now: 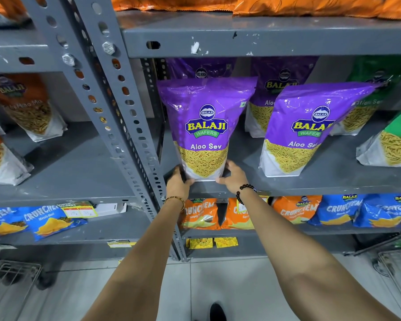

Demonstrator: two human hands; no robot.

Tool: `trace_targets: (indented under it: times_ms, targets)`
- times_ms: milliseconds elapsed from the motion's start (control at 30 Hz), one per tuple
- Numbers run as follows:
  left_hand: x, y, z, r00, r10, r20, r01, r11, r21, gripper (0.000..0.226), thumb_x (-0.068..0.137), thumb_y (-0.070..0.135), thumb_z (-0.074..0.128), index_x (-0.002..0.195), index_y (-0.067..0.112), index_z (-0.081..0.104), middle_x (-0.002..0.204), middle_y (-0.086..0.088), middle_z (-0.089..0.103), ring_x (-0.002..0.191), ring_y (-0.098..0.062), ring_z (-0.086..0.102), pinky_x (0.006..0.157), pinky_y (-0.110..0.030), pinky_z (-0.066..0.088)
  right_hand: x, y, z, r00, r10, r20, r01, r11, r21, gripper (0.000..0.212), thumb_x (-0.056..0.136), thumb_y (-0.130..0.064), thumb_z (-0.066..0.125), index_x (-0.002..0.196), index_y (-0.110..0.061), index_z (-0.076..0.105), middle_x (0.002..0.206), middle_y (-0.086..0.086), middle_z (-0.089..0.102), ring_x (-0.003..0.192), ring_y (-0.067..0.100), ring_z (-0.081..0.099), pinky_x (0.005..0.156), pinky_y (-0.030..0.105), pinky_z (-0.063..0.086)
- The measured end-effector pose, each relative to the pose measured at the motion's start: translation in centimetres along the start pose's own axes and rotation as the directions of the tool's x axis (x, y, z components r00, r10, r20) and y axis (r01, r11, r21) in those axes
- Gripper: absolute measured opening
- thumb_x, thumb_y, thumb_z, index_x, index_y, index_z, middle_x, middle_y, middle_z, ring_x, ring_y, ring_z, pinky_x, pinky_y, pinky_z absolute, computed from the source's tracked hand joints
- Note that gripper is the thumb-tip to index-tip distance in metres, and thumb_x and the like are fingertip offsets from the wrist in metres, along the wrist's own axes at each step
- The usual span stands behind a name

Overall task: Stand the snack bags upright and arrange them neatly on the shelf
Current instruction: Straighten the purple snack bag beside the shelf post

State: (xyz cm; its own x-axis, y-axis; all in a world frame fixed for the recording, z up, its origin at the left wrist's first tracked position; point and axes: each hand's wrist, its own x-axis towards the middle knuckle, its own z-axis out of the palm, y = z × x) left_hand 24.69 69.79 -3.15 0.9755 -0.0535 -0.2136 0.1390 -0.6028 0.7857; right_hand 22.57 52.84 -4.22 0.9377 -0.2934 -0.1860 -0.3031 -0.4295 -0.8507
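Observation:
A purple Aloo Sev bag (206,126) stands upright at the front left of the grey shelf (287,184). My left hand (178,181) grips its bottom left corner and my right hand (234,174) grips its bottom right corner. A second purple Aloo Sev bag (303,130) stands to the right, leaning a little to the right. Two more purple bags (278,89) stand behind them. Green snack bags (389,144) stand at the right end of the same shelf.
A perforated grey upright post (130,126) stands just left of the held bag. Orange mix bags (28,107) sit on the left bay. Blue and orange Crunchem bags (338,210) fill the shelf below. Wire baskets (398,267) stand on the tiled floor.

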Motion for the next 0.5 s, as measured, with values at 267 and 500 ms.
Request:
trace_targets:
  times_ms: [267, 500]
  targets:
    - [-2.2, -1.0, 0.7, 0.999, 0.007, -0.031, -0.003, 0.993, 0.119, 0.07, 0.084, 0.014, 0.064, 0.143, 0.012, 0.025, 0.138, -0.018, 0.051, 0.125, -0.038, 0.049, 0.104, -0.049, 0.041, -2.5, 1.0, -0.4, 0.998, 0.024, -0.058, -0.035, 0.981, -0.193, 0.085, 0.08, -0.007, 0.069, 0.148, -0.017, 0.021, 0.15, 0.008, 0.039, 0.133, 0.031, 0.042, 0.103, 0.039, 0.042]
    - [-6.3, -0.7, 4.1, 0.991, 0.12, -0.059, -0.112, 0.985, 0.131, 0.044, 0.088, 0.024, 0.058, 0.127, 0.009, 0.043, 0.102, -0.023, 0.067, 0.093, -0.039, 0.063, 0.079, -0.042, 0.05, -6.6, 4.0, -4.3, 0.971, 0.011, -0.238, -0.041, 0.992, -0.122, 0.067, 0.083, -0.006, 0.063, 0.143, -0.014, 0.034, 0.139, 0.011, 0.052, 0.12, 0.031, 0.055, 0.1, 0.037, 0.046]
